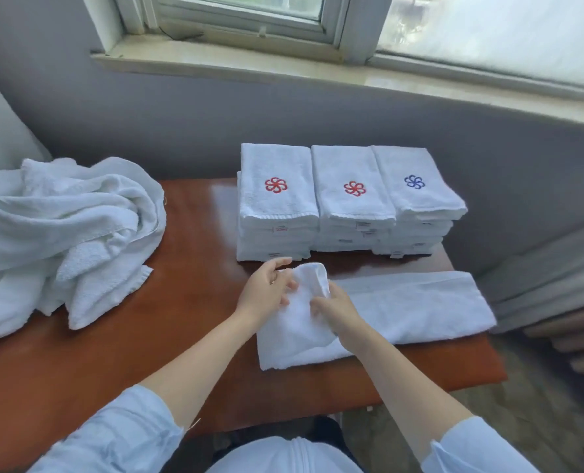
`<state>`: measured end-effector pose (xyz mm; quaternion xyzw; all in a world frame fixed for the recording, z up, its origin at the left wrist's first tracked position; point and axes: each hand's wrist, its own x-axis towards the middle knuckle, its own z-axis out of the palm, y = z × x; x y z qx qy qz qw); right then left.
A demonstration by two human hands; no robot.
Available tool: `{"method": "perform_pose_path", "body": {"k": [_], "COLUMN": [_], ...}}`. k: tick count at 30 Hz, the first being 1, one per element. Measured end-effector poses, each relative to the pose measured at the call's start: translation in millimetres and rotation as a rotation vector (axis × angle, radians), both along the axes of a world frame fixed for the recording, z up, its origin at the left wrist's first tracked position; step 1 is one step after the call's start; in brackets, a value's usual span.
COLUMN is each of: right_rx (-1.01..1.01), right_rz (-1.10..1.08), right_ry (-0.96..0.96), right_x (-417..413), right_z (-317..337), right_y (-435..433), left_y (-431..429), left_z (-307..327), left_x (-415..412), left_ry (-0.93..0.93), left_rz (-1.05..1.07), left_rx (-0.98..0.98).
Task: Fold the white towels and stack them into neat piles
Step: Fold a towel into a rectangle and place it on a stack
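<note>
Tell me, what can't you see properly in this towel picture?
All in the head view:
1. Labels on the folded stacks: too small and blurred to read.
2. Loose towel heap: cut off by the left edge, so it can't be counted.
3. Right hand: its fingertips are buried in the towel being folded.
4. Left hand: blurred, so pinching or only touching is unclear.
5. Any emblem on that towel: none shows on the visible side.

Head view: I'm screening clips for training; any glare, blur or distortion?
Head view: daylight glare on the glossy reddish-brown wooden table; wide lens bows the pale windowsill; right edge smeared; folded white towel stacks sharp.
</note>
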<state>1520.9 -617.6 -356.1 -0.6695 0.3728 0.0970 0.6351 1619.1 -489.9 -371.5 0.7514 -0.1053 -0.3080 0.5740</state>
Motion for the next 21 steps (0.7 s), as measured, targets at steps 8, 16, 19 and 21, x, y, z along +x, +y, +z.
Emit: {"method": "perform_pose_path", "body": {"k": [8, 16, 19, 21], "right_rx": [-0.067, -0.34, -0.737, -0.952], "right_rz": [0.014, 0.226, 0.353, 0.513], "right_ry": [0.047, 0.086, -0.069, -0.298], "right_x": [-30, -49, -58, -59], "right_z": [-20, -64, -66, -69], "right_y": [-94, -135, -143, -145], "left_y": [-62, -85, -86, -85], "left_z": [-38, -83, -94, -95], "left_x": [-53, -89, -92, -90], "left_ry": [-0.431, -0.714, -0.7, -0.67], "left_rz": [-0.11, -0.389, -0.459, -0.484], "left_rx": [0.402, 0.959, 1.065, 1.058]}}
